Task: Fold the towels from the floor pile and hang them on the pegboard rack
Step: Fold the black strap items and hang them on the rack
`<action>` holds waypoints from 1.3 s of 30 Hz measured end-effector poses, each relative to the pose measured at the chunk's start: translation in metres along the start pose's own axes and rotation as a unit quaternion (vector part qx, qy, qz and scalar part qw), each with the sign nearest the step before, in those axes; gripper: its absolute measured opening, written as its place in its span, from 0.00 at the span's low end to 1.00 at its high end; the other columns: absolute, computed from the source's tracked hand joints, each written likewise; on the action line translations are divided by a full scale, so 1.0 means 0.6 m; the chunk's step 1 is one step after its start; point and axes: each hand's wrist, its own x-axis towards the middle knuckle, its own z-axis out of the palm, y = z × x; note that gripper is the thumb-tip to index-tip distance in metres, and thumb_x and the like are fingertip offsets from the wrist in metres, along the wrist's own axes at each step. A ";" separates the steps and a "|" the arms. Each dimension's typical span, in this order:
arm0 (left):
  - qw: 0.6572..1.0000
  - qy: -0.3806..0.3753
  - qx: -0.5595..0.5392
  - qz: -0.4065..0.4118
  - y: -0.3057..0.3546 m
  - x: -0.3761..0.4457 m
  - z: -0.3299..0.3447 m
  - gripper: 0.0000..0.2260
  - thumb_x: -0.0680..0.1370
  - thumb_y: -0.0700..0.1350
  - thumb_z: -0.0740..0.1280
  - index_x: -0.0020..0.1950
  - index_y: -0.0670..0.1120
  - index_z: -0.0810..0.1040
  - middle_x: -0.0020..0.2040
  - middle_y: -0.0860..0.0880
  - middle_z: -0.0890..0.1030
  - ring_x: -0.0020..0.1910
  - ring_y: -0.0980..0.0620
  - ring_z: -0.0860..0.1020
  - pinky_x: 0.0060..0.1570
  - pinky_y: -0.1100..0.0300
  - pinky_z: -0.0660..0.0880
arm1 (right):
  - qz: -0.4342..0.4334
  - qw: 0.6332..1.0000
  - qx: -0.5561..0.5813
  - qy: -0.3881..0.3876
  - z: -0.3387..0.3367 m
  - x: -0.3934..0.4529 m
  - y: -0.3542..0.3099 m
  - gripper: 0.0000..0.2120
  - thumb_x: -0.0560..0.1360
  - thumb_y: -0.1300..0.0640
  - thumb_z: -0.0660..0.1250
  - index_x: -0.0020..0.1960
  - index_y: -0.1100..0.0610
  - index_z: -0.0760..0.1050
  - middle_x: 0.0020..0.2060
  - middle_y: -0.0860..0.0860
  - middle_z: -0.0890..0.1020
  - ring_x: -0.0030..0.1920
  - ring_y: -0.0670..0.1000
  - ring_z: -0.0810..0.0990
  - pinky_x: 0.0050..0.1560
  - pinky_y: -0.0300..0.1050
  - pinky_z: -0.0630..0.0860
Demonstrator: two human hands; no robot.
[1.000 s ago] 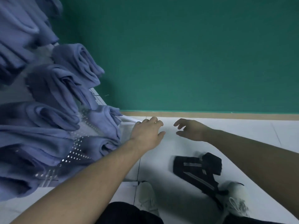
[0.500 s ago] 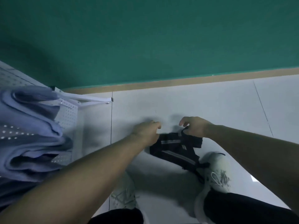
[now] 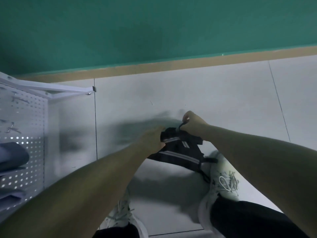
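A dark towel with pale stripes (image 3: 181, 150) lies crumpled on the white floor in front of my feet. My left hand (image 3: 152, 140) grips its left edge with the fingers curled over the cloth. My right hand (image 3: 193, 123) pinches the towel's far top corner, lifting a small dark loop. The white pegboard rack (image 3: 32, 117) stands at the left edge, and folded blue-grey towels (image 3: 12, 155) hang on it low at the left.
A green wall (image 3: 154, 28) with a tan baseboard (image 3: 171, 66) runs across the back. The rack's white foot bar (image 3: 56, 91) juts right over the floor. My two white sneakers (image 3: 223, 179) stand just below the towel. White floor tiles (image 3: 205, 93) stretch to the right.
My head has tipped down, so the rack's towels slid out of view to the left. Both hands dropped from the air onto the dark towel and closed on it.
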 end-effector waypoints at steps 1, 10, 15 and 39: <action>1.000 -0.001 -0.013 -0.004 -0.001 -0.001 0.001 0.30 0.79 0.48 0.70 0.78 0.51 0.61 0.73 0.46 0.71 0.69 0.43 0.71 0.67 0.51 0.69 | -0.003 0.999 0.044 -0.002 0.001 -0.002 -0.005 0.10 0.74 0.59 0.69 0.51 0.51 0.70 0.49 0.55 0.78 0.44 0.55 0.77 0.42 0.50 0.76; 0.979 0.166 -0.105 0.043 0.039 -0.053 -0.088 0.10 0.73 0.53 0.72 0.42 0.55 0.71 0.36 0.57 0.78 0.37 0.61 0.78 0.34 0.62 0.71 | -0.026 0.958 0.282 -0.039 -0.047 -0.070 -0.110 0.14 0.78 0.66 0.57 0.53 0.48 0.70 0.45 0.59 0.75 0.39 0.57 0.75 0.36 0.49 0.73; 0.979 0.188 -0.049 0.053 0.057 -0.117 -0.146 0.17 0.73 0.54 0.70 0.50 0.47 0.67 0.41 0.52 0.77 0.40 0.49 0.77 0.37 0.55 0.73 | -0.041 0.948 0.316 -0.011 -0.067 -0.117 -0.155 0.16 0.77 0.66 0.53 0.52 0.46 0.68 0.41 0.58 0.73 0.34 0.54 0.70 0.29 0.44 0.63; 0.893 0.242 -0.364 0.104 0.088 -0.323 -0.258 0.08 0.82 0.49 0.65 0.44 0.51 0.76 0.39 0.43 0.80 0.37 0.47 0.77 0.41 0.42 0.78 | -0.148 0.985 0.088 -0.014 -0.161 -0.320 -0.203 0.18 0.79 0.60 0.58 0.64 0.46 0.76 0.58 0.48 0.79 0.57 0.52 0.74 0.59 0.46 0.71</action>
